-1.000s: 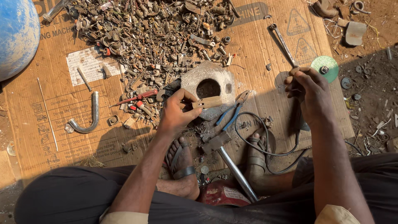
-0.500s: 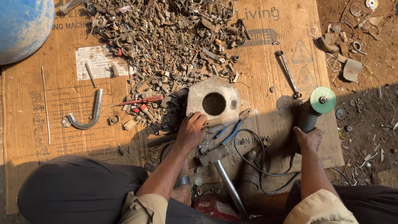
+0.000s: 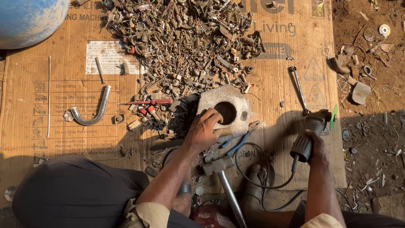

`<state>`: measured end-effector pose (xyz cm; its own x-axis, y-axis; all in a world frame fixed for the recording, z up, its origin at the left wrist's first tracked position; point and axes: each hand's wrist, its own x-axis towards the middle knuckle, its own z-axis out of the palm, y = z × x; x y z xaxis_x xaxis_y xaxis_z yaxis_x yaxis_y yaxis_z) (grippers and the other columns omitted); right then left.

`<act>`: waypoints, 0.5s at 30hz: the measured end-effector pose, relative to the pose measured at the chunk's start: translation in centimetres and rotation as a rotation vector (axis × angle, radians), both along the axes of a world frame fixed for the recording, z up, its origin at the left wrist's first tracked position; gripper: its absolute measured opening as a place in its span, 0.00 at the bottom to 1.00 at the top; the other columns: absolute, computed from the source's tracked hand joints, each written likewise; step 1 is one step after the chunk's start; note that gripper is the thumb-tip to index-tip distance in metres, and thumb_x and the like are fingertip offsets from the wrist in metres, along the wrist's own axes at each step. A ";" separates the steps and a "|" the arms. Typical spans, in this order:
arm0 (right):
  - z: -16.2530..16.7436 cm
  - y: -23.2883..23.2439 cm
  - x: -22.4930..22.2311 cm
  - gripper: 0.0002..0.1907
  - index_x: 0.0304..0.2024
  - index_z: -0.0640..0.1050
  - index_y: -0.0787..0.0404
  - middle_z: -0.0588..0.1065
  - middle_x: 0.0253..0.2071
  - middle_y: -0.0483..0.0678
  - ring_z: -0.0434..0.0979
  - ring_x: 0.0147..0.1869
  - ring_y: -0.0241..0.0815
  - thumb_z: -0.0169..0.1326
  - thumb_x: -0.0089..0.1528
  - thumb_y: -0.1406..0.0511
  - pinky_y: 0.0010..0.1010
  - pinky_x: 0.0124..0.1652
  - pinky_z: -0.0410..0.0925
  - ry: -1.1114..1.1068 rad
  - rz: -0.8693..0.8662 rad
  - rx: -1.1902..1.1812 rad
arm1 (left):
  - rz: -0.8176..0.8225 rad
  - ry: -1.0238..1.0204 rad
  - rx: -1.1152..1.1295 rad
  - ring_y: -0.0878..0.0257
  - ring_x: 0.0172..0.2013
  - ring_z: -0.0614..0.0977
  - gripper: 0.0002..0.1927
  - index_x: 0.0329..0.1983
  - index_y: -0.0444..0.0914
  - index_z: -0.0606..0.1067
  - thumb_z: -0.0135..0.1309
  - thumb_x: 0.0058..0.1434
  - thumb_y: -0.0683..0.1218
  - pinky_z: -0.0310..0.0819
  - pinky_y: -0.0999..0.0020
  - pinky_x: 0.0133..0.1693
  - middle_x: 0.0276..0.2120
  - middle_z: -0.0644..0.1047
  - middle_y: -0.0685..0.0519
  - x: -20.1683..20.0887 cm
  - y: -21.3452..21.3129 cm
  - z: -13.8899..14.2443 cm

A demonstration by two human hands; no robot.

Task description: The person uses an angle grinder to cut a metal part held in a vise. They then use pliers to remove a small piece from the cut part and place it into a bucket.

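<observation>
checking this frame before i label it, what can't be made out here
Head view only:
- Left hand covers the near edge of the grey metal block with a round hole; what its grip closes on is hidden.
- Right hand wraps the dark angle grinder with a green disc; the disc is edge-on, its face unseen.
- Blue rounded drum is cut off by the top-left edge.
- Pile of small scrap metal parts: pieces too small to tell apart.
</observation>
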<state>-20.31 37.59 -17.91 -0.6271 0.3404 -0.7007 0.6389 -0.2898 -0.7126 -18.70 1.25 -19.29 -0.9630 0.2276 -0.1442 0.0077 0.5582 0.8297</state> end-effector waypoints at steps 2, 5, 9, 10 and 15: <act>0.8 -1.0 0.2 0.34 0.61 0.65 0.67 0.75 0.39 0.53 0.81 0.41 0.50 0.60 0.59 0.58 0.42 0.43 0.79 0.159 -0.016 -0.076 | 0.006 0.080 0.039 0.53 0.46 0.83 0.10 0.43 0.37 0.75 0.57 0.58 0.43 0.79 0.56 0.50 0.46 0.77 0.47 -0.3 0.6 0.8; 3.8 -1.9 0.4 0.37 0.64 0.65 0.70 0.76 0.46 0.52 0.83 0.49 0.46 0.62 0.59 0.58 0.39 0.47 0.80 0.400 0.046 -0.094 | 0.007 -0.038 0.095 0.53 0.45 0.83 0.12 0.45 0.36 0.75 0.56 0.59 0.44 0.79 0.56 0.49 0.44 0.78 0.47 0.0 1.4 2.2; 11.2 -1.5 1.0 0.39 0.64 0.67 0.74 0.75 0.49 0.56 0.81 0.51 0.51 0.61 0.60 0.54 0.40 0.48 0.79 0.609 0.143 0.026 | -0.096 -0.122 0.067 0.48 0.50 0.80 0.20 0.49 0.36 0.75 0.62 0.54 0.46 0.77 0.52 0.51 0.49 0.76 0.42 1.8 2.1 3.2; 13.1 -1.0 1.7 0.39 0.64 0.67 0.75 0.75 0.47 0.58 0.81 0.49 0.52 0.60 0.61 0.52 0.42 0.47 0.79 0.719 0.158 -0.047 | -0.119 -0.034 0.019 0.43 0.53 0.78 0.25 0.52 0.36 0.75 0.66 0.52 0.47 0.74 0.47 0.51 0.53 0.75 0.39 2.6 2.2 3.1; 19.4 0.5 7.8 0.34 0.66 0.68 0.69 0.73 0.50 0.58 0.75 0.55 0.50 0.61 0.64 0.57 0.44 0.56 0.72 0.973 0.229 -0.331 | -0.288 -0.250 -0.054 0.52 0.53 0.82 0.28 0.59 0.40 0.73 0.63 0.55 0.50 0.78 0.56 0.57 0.56 0.78 0.45 5.5 2.5 2.8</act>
